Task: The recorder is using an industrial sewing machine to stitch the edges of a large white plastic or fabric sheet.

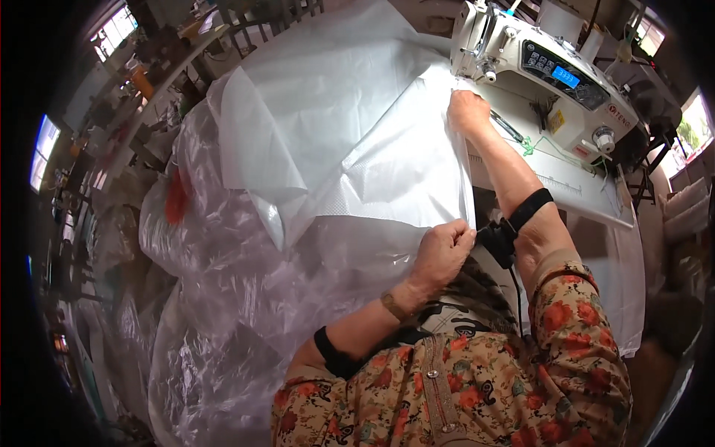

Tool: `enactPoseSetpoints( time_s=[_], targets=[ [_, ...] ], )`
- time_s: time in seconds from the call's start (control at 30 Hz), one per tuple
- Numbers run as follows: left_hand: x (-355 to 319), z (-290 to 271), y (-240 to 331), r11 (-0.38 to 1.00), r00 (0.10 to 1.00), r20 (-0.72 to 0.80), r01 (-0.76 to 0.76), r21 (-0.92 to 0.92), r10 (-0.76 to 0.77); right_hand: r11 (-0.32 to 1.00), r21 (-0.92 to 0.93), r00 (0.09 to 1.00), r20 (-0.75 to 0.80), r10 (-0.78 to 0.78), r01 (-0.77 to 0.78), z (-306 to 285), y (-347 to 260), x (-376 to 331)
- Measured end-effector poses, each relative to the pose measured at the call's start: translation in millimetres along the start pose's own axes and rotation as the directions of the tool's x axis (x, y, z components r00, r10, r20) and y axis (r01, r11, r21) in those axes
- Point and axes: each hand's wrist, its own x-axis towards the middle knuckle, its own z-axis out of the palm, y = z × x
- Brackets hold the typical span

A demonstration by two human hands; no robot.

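A large white plastic woven sheet (395,164) spreads over the sewing table, its right edge running from the sewing machine (551,67) down toward my body. My left hand (445,253) is closed on the near right corner of that sheet, the fingers pinched at the edge. Farther up the same edge, close to the machine's needle area, my right hand (469,112) is closed on the sheet, fingers curled. Bright light falls on the sheet beside the needle, and the needle itself cannot be made out.
A heap of clear plastic film (231,320) lies at the left and near side. On the machine bed (566,179) right of my right hand rest dark thread snips (508,128) and green thread (528,145). A cluttered workbench (164,82) stands at the far left.
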Motion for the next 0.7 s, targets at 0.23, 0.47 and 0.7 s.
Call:
enactPoseSetpoints(
  time_s=[0.23, 0.47, 0.7],
  targets=[
    [1, -2, -11, 0.987, 0.997, -0.051, -0.057, 0.151, 0.065, 0.999, 0.034, 0.989, -0.139, 0.045, -0.041, 6, -11, -20],
    [-5, 0, -7, 0.924, 0.988, -0.051, -0.119, 0.363, 0.147, 0.995, 0.063, 0.988, -0.138, -0.066, 0.075, 5, -3, -48],
    [-3, 1, -6, 0.922, 0.985, -0.030, -0.147, 0.359, 0.169, 0.996, 0.062, 0.998, -0.023, -0.065, 0.066, 3, 0, -40]
  ],
)
